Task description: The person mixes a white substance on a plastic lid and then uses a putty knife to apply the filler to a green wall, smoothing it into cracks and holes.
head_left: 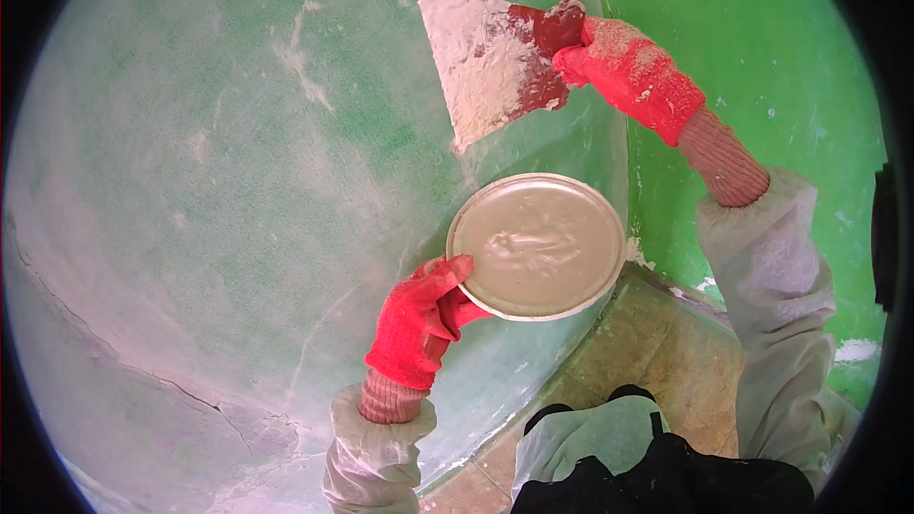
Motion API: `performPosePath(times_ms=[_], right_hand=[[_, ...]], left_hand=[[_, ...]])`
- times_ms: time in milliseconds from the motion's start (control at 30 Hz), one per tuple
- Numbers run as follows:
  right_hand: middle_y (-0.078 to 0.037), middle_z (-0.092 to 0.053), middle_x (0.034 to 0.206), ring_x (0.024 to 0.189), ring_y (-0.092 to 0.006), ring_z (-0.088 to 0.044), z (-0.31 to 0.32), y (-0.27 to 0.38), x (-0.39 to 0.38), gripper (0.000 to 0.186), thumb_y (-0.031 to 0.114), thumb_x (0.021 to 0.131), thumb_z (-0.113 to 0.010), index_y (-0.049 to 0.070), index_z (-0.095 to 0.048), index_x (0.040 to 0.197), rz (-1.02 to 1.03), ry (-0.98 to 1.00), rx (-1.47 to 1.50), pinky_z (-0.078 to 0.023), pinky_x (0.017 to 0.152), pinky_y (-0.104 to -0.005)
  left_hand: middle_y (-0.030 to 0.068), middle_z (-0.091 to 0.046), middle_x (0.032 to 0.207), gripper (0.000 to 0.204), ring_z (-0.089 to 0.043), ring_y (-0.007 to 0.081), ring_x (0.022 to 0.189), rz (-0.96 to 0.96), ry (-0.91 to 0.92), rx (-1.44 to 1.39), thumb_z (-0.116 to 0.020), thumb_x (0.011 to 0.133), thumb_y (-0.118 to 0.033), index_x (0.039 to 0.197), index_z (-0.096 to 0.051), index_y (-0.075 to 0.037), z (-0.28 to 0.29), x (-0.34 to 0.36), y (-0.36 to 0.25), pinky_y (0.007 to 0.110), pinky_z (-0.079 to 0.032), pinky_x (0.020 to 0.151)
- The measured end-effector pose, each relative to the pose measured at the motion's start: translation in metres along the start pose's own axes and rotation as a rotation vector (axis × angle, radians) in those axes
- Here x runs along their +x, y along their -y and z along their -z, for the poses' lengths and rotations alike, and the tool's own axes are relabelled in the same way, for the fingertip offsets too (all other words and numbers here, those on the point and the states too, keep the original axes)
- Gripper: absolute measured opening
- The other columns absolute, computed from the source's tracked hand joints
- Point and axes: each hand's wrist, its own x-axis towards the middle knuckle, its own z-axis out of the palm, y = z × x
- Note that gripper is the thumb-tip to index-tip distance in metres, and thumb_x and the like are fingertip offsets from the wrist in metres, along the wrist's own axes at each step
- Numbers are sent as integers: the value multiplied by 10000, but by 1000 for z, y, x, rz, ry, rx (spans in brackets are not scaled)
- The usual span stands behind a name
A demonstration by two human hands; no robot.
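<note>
In my left hand (414, 319), gloved in red, I hold a shallow round lid (457, 278) by its left edge, thumb on the rim and fingers underneath. Smooth off-white putty (533, 247) covers its inside, with a ridged lump in the middle. My right hand (640, 74), in a red glove dusted with putty, is closed round the dark red handle of a wide putty knife (481, 67). The blade points left and is thickly caked with pale putty. It is in front of the wall, above the lid and apart from it; contact with the wall I cannot tell.
A green wall (238, 200) with whitish smears and a long crack at lower left fills the left side. It meets a brighter green wall (762, 67) at a corner right of the lid. Brown floor tiles (685, 362) lie below, around my legs.
</note>
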Motion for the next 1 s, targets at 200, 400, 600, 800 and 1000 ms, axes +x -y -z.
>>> performPosePath(times_ms=[200, 400, 600, 800, 1000], right_hand=[[-38, -622, 762, 678, -136, -554, -6, -7, 5, 293, 316, 824, -580, 35, -622, 892, -37, -43, -79, -446, 620, -296], [-34, -631, 775, 678, -128, -552, 5, 4, -2, 300, 318, 818, -588, 35, -631, 906, -75, 21, 7, -444, 609, -292], [-54, -640, 770, 656, -151, -553, -1, -8, 2, 301, 333, 832, -589, 54, -649, 930, -40, -12, 33, -456, 632, -319], [-28, -620, 764, 684, -121, -553, -13, -9, 8, 255, 269, 819, -594, 31, -627, 905, -5, -27, 42, -442, 630, -281], [-54, -643, 801, 733, -125, -585, -1, -12, 6, 256, 249, 825, -593, 32, -635, 955, -17, 7, 0, -469, 689, -294]], left_hand=[[165, -572, 1092, 329, -613, 234, 1000, -64, 0, 72, -562, 910, -116, 1140, -502, 112, 6, -3, 14, 334, -543, 847], [172, -627, 1048, 323, -643, 234, 934, -105, -21, 145, -529, 923, -133, 1138, -493, 105, -2, -1, 15, 326, -549, 811], [179, -623, 1058, 324, -640, 244, 952, -40, -53, 19, -531, 921, -135, 1137, -494, 103, 0, 0, 16, 325, -553, 807], [177, -626, 1045, 326, -643, 236, 938, -78, -52, 94, -536, 918, -136, 1134, -494, 105, 0, 2, 17, 322, -559, 792], [172, -548, 1119, 262, -598, 224, 1000, -86, 2, 108, -551, 912, -60, 1129, -546, 86, 7, -1, 18, 317, -535, 856]])
